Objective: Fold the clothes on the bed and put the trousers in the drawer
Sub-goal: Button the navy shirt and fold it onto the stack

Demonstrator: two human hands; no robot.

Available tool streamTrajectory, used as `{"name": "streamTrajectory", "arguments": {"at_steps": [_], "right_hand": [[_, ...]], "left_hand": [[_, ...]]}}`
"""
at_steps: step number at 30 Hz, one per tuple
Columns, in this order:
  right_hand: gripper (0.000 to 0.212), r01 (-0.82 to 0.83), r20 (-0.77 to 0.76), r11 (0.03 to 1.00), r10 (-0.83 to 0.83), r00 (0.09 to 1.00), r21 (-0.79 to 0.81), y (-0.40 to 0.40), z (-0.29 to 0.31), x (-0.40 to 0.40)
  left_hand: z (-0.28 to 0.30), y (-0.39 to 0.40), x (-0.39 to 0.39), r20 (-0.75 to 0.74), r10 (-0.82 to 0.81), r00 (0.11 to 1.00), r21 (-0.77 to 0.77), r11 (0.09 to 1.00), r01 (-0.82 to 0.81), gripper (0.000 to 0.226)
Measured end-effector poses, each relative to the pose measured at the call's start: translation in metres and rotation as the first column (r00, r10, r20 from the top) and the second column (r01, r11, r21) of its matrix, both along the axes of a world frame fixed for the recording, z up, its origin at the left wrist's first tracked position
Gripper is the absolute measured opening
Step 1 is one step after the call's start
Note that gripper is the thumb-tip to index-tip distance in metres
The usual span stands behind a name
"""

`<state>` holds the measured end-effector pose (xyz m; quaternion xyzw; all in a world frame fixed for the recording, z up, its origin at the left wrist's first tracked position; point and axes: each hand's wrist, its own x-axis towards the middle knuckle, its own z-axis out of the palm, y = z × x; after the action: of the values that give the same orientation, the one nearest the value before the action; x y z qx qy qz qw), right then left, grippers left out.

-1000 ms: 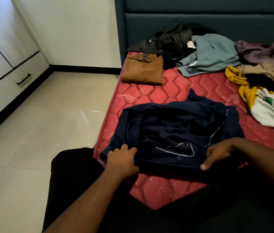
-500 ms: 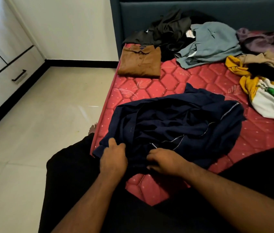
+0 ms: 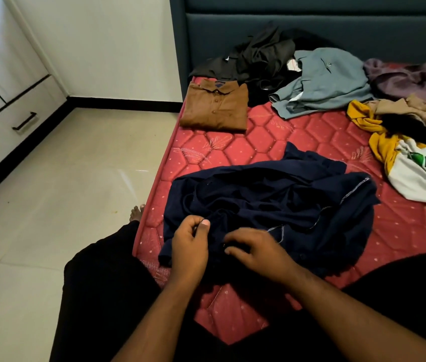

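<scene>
Hands: left hand [image 3: 190, 245] and right hand [image 3: 260, 250] sit close together on the near edge of the navy garment [image 3: 272, 205]; left fingers curl and pinch a fold with the thumb raised, right fingers curl down into the cloth, gripping it.
Forearms: both reach in from below, converging on the navy garment.
Navy garment: dark, soft, crumpled, pale stitching along its seams; spread on the mattress [image 3: 279, 142] at its near left edge.
Mattress: red, quilted in hexagons, under the navy garment.
Brown shirt [image 3: 215, 108]: folded into a neat rectangle, buttoned collar; beyond the navy garment, by the left edge.
Loose pile: black clothes [image 3: 256, 58], grey-blue shirt [image 3: 326, 79], yellow and white top [image 3: 399, 158], all rumpled, beyond and right of the navy garment.
Drawer [image 3: 16, 124]: white front, black bar handle, far left of the navy garment across the tiled floor [image 3: 63, 192].
</scene>
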<state>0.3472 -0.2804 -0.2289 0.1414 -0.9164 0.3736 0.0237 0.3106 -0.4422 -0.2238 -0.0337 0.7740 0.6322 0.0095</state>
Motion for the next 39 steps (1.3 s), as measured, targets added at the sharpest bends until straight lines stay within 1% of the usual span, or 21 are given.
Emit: {"name": "streamTrajectory", "arguments": {"at_steps": [2, 3, 4, 6, 7, 9, 11, 13, 15, 17, 20, 24, 25, 27, 29, 31, 32, 33, 35, 37, 39], "right_hand": [[0.018, 0.059, -0.166, 0.998, -0.054, 0.985, 0.025, 0.012, 0.013, -0.005], [0.015, 0.068, -0.208, 0.997, -0.061, 0.976, 0.026, 0.017, 0.014, -0.006], [0.014, 0.069, -0.232, 0.997, -0.062, 0.971, 0.024, 0.019, 0.018, -0.006], [0.019, 0.049, -0.225, 0.999, -0.045, 0.973, 0.011, 0.018, 0.017, -0.004], [0.023, 0.034, -0.223, 0.999, -0.031, 0.974, 0.009, 0.016, 0.013, -0.004], [0.021, 0.010, -0.248, 1.000, -0.011, 0.969, -0.006, 0.014, 0.008, -0.006], [0.016, 0.023, -0.279, 0.996, -0.045, 0.959, -0.082, 0.015, 0.006, -0.009], [0.011, 0.043, -0.275, 0.987, -0.085, 0.958, -0.153, 0.017, 0.004, -0.010], [0.006, 0.050, -0.245, 0.982, -0.094, 0.965, -0.181, 0.017, 0.002, -0.011], [0.007, 0.053, -0.228, 0.981, -0.096, 0.969, -0.186, 0.017, 0.001, -0.012], [0.014, 0.091, -0.186, 0.984, -0.118, 0.975, -0.151, 0.018, 0.004, -0.012], [0.044, 0.118, -0.102, 0.989, -0.127, 0.987, -0.090, 0.019, 0.003, -0.012], [0.045, 0.114, -0.100, 0.990, -0.122, 0.987, -0.084, 0.019, 0.002, -0.012], [0.037, 0.107, -0.083, 0.991, -0.113, 0.990, -0.077, 0.021, 0.000, -0.014], [0.028, 0.102, -0.038, 0.990, -0.106, 0.994, -0.092, 0.023, -0.001, -0.018], [0.024, 0.103, 0.007, 0.989, -0.102, 0.995, -0.104, 0.022, 0.000, -0.021], [0.023, 0.104, 0.011, 0.989, -0.104, 0.995, -0.105, 0.020, 0.001, -0.022], [0.023, 0.102, 0.008, 0.988, -0.102, 0.995, -0.112, 0.019, 0.002, -0.023], [0.026, 0.098, 0.020, 0.978, -0.096, 0.995, -0.182, 0.018, 0.007, -0.026], [0.032, 0.087, 0.031, 0.968, -0.082, 0.996, -0.236, 0.018, 0.011, -0.029], [0.032, 0.076, 0.018, 0.963, -0.074, 0.997, -0.258, 0.018, 0.014, -0.033]], "left_hand": [[-0.001, -0.004, -0.003, -0.085, -0.093, 0.992, -0.062, 0.994, 0.087, 0.015], [-0.004, -0.005, -0.004, -0.089, -0.131, 0.987, -0.049, 0.991, 0.127, 0.016], [-0.002, -0.006, -0.005, -0.090, -0.169, 0.982, -0.038, 0.985, 0.166, 0.017], [-0.001, -0.005, -0.004, -0.046, -0.272, 0.961, -0.013, 0.962, 0.272, 0.018], [-0.001, -0.004, -0.003, -0.013, -0.323, 0.946, 0.028, 0.946, 0.324, 0.017], [0.000, -0.002, -0.003, 0.051, -0.393, 0.918, 0.123, 0.915, 0.385, 0.018], [0.000, -0.002, -0.004, 0.100, -0.406, 0.908, 0.207, 0.901, 0.380, 0.017], [0.000, 0.000, -0.005, 0.151, -0.388, 0.909, 0.289, 0.897, 0.334, 0.016], [-0.001, 0.001, -0.005, 0.179, -0.376, 0.909, 0.334, 0.892, 0.303, 0.017], [-0.001, 0.003, -0.005, 0.172, -0.393, 0.903, 0.346, 0.883, 0.318, 0.016], [0.001, 0.004, -0.005, 0.127, -0.401, 0.907, 0.288, 0.890, 0.353, 0.014], [-0.005, 0.002, -0.009, -0.039, -0.415, 0.909, -0.005, 0.910, 0.415, 0.020], [-0.006, 0.002, -0.010, -0.080, -0.426, 0.901, -0.062, 0.904, 0.422, 0.018], [-0.010, 0.002, -0.009, -0.163, -0.424, 0.891, -0.135, 0.904, 0.405, 0.017], [-0.011, 0.002, -0.006, -0.221, -0.396, 0.891, -0.140, 0.917, 0.373, 0.018], [-0.010, 0.001, -0.005, -0.244, -0.366, 0.898, -0.132, 0.930, 0.343, 0.018], [-0.008, 0.000, -0.004, -0.225, -0.346, 0.911, -0.114, 0.938, 0.328, 0.017], [-0.006, 0.000, -0.005, -0.167, -0.317, 0.934, -0.064, 0.948, 0.310, 0.017], [0.002, 0.001, -0.010, 0.033, -0.267, 0.963, 0.132, 0.956, 0.260, 0.017], [0.009, 0.003, -0.015, 0.191, -0.263, 0.946, 0.294, 0.935, 0.200, 0.016], [0.012, 0.002, -0.022, 0.282, -0.279, 0.918, 0.367, 0.915, 0.166, 0.020]]}}
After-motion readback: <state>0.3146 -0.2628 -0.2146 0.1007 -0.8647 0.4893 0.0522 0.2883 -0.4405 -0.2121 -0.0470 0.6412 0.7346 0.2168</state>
